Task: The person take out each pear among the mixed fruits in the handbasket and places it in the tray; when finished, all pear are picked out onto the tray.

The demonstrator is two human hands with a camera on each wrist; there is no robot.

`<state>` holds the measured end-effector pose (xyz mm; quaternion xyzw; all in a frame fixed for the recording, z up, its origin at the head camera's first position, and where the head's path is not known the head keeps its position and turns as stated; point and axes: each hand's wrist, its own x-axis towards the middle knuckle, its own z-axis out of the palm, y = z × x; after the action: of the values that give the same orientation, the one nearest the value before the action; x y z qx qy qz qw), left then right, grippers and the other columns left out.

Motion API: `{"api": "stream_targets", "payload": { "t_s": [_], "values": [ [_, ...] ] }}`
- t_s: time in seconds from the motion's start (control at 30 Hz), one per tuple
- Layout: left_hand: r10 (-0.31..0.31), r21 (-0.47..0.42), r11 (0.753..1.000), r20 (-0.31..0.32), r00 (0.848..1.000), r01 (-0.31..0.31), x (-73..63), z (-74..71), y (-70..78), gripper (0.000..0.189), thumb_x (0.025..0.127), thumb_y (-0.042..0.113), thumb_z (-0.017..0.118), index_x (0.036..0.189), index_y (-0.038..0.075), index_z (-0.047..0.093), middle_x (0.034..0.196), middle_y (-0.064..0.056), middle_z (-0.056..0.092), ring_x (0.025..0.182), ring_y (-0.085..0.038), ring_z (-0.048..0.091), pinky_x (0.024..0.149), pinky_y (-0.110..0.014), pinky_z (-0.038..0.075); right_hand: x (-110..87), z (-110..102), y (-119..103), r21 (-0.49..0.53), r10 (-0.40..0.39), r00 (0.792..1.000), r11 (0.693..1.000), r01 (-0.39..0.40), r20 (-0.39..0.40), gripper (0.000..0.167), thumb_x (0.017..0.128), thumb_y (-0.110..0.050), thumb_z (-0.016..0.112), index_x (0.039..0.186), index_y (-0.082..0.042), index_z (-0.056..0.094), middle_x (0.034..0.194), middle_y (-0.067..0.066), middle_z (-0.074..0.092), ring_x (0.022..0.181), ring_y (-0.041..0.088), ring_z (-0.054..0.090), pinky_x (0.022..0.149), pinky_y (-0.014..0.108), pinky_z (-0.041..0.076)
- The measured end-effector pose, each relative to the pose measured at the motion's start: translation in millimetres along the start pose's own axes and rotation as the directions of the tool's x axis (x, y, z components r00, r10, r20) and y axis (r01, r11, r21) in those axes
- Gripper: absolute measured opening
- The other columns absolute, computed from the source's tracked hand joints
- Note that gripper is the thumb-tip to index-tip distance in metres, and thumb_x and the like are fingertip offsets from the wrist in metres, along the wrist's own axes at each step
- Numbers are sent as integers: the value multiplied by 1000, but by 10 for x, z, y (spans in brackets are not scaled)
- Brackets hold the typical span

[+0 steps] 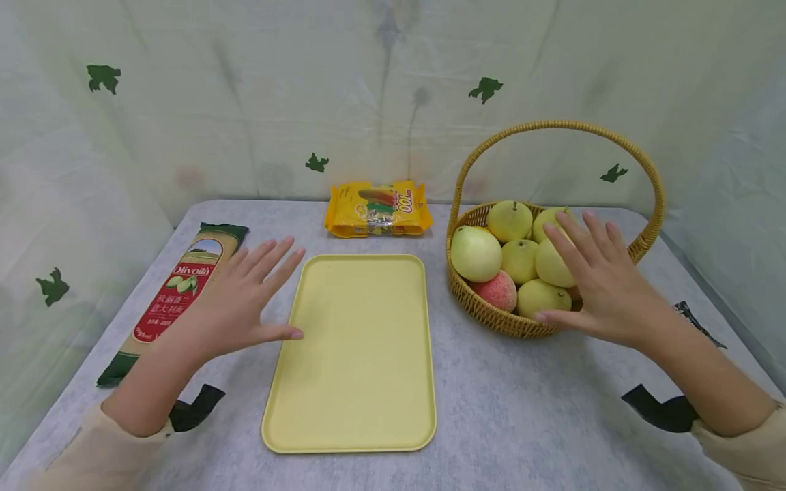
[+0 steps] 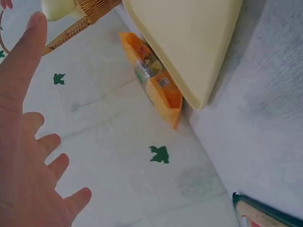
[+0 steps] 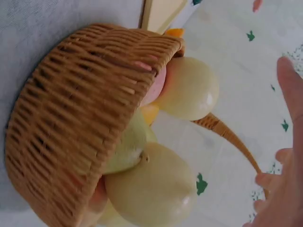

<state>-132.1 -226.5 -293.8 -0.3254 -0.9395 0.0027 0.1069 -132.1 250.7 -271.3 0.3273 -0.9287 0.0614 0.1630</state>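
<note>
My left hand (image 1: 245,296) is held with fingers spread, between the spaghetti packet (image 1: 178,293) and the left edge of a pale yellow tray (image 1: 356,354); nothing is in it. The right hand (image 1: 604,286), its fingers also spread, overlaps the right side of a wicker basket (image 1: 491,317) in the head view and holds nothing. Pale green-yellow round fruits (image 1: 475,254) and a pink-red one (image 1: 499,291) fill the basket. In the right wrist view, that hand (image 3: 284,189) appears apart from the fruits (image 3: 151,184) and the woven basket side (image 3: 71,118).
A yellow-orange packet (image 1: 379,209) lies behind the tray at the table's back edge. The basket's tall arched handle (image 1: 559,125) rises at the right. A small black-and-silver item (image 1: 700,324) lies near the right table edge. Pale curtains (image 1: 276,88) surround the table.
</note>
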Motion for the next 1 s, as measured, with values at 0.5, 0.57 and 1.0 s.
{"api": "stream_targets", "payload": {
  "t_s": [0.5, 0.57, 1.0],
  "values": [
    [-225, -414, 874, 120, 967, 255, -251, 650, 38, 100, 74, 29, 73, 145, 6, 6, 145, -19, 13, 127, -40, 19, 98, -56, 24, 227, 242, -174, 485, 44, 980, 873, 58, -196, 92, 75, -40, 71, 143, -9, 16, 144, 9, 21, 128, 28, 20, 98, 56, 23],
    [-247, -472, 830, 164, 955, 296, -263, 684, 32, 97, 77, 24, 72, 144, 5, 5, 144, -22, 13, 128, -42, 16, 99, -58, 21, 266, 307, -185, 523, 61, 976, 850, 60, -211, 90, 75, -37, 71, 142, -9, 18, 143, 10, 23, 127, 28, 23, 98, 55, 24],
    [-215, -837, 456, 226, 950, 303, -405, 989, -72, 81, 82, 14, 66, 142, 0, 15, 138, -21, 21, 118, -35, 37, 95, -29, 38, 457, 735, -234, 612, 200, 965, 789, -56, -169, 84, 75, -19, 74, 141, -5, 24, 140, 14, 30, 123, 32, 32, 96, 50, 30]
  ]
}}
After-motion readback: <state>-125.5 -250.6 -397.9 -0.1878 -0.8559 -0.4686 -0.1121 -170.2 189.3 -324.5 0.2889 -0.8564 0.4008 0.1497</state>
